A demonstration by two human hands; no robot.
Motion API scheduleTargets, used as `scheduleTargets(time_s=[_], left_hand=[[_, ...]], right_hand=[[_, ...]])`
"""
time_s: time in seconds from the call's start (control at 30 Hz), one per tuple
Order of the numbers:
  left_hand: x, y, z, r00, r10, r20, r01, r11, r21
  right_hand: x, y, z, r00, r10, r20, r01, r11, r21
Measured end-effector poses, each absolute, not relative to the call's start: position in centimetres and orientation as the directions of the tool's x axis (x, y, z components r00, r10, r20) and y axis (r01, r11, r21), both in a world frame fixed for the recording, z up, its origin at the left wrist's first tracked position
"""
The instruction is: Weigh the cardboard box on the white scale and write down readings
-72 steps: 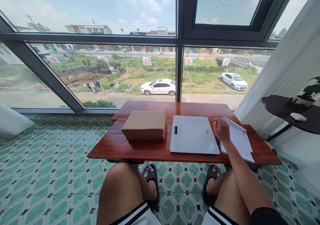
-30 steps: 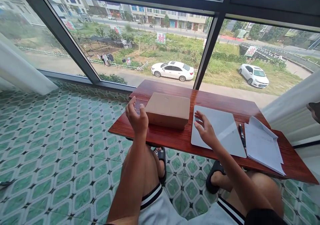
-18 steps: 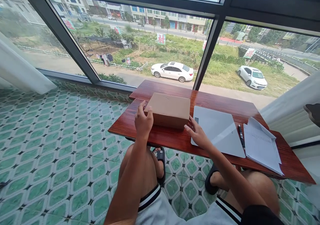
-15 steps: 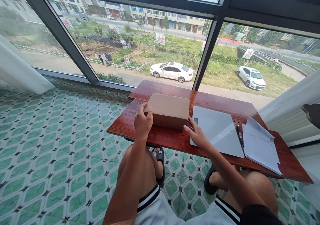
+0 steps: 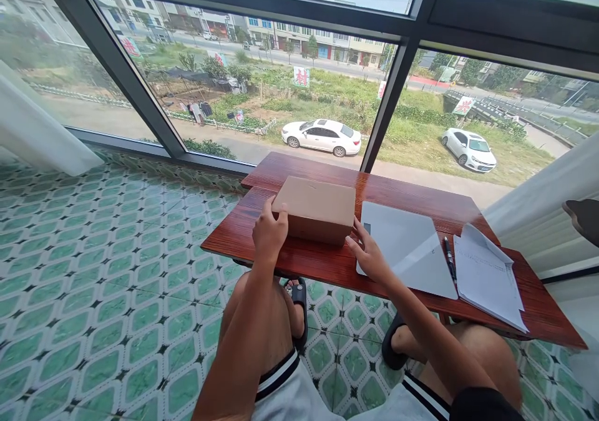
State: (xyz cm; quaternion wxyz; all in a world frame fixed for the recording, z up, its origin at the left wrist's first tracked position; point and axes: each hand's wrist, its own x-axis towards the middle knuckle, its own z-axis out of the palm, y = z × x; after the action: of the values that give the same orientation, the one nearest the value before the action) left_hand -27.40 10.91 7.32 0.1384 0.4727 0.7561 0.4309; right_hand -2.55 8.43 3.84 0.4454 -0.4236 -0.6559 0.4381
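Observation:
A closed brown cardboard box (image 5: 316,203) sits on the left part of the reddish-brown wooden table (image 5: 299,262). My left hand (image 5: 270,227) grips its left end, thumb at the top front edge and the other fingers round the side, partly hidden. At the right front corner, my right hand (image 5: 365,249) holds the box with its fingers along the right side and its thumb by the front. Just right of the box lies a flat silver-grey laptop (image 5: 402,246), lid down, partly beneath my right hand and forearm.
A black pen (image 5: 449,259) lies between the laptop and a stack of white papers (image 5: 489,277) with curled top sheets. Large windows with dark frames (image 5: 390,103) rise behind the table. White curtains (image 5: 42,121) hang at both sides. My knees are under the table's near edge.
The view has tilted up slightly, so everything sits a little lower in the picture. Both hands remain at the box, which stays in place on the table.

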Motion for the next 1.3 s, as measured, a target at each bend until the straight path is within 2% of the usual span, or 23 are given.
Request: scheduleTargets(time_s=[0.3,0.77,1.03,1.3], left_hand=[[-27.2,10.6,7.5,-0.531,0.829,0.178,0.571,0.194,0.798],[-25.3,9.9,7.7,-0.525,0.784,0.332,0.673,0.144,0.725],[-24.2,9.4,8.0,-0.525,0.758,0.388,0.673,0.091,0.734],[-22.2,9.4,8.9,-0.47,0.752,0.462,0.725,0.03,0.689]], right_hand=[[-2.7,8.2,4.0,-0.256,0.941,0.223,0.146,0.266,-0.953],[-1.8,8.2,4.5,-0.203,0.955,0.214,0.153,0.247,-0.957],[-1.1,7.6,6.2,-0.171,0.946,0.277,0.127,0.3,-0.945],[1.1,6.5,8.4,-0.117,0.934,0.337,0.22,0.356,-0.908]])
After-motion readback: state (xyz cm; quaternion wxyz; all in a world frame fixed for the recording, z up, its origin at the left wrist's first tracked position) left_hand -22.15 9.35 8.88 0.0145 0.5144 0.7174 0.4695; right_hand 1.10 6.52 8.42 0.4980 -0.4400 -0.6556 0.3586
